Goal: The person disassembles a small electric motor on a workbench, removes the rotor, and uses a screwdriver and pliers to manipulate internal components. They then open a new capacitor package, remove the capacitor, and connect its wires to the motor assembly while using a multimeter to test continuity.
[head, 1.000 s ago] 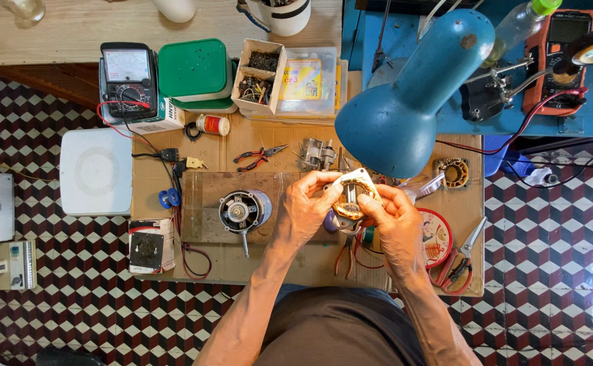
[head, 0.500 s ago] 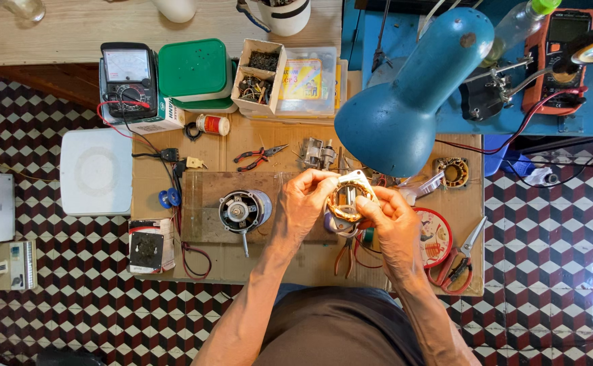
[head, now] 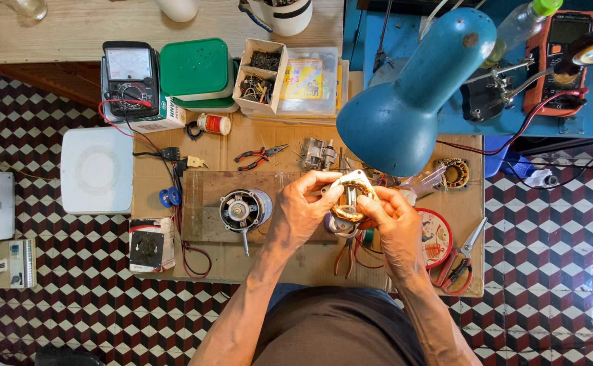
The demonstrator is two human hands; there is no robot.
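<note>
Working over a crowded worktop (head: pixel 296 261), we hold a small motor stator (head: pixel 352 198), its copper winding showing under a pale frame, lifted just above the board and just below the blue desk lamp (head: pixel 408 102). Our left hand (head: pixel 303 213) cups the stator from the side, fingers closed around its frame; our right hand (head: pixel 394 220) steadies the other side, its fingers (head: pixel 371 203) pinched on the lower edge of the winding. By our judgement the motor is already taken apart: its rotor with shaft (head: pixel 239 211) lies apart on the cardboard mat to the left, and a second wound stator (head: pixel 455 173) rests near the lamp's rim. The stator in hand looks to be under inspection or wire work, with reassembly not yet begun. Red-handled pliers (head: pixel 261 156) lie untouched beyond the hands, more pliers (head: pixel 462 261) sit at the right edge beside a round red tin (head: pixel 437 237), and an analogue multimeter (head: pixel 130 78) stands at the far left corner, its leads trailing across the worktop.
</note>
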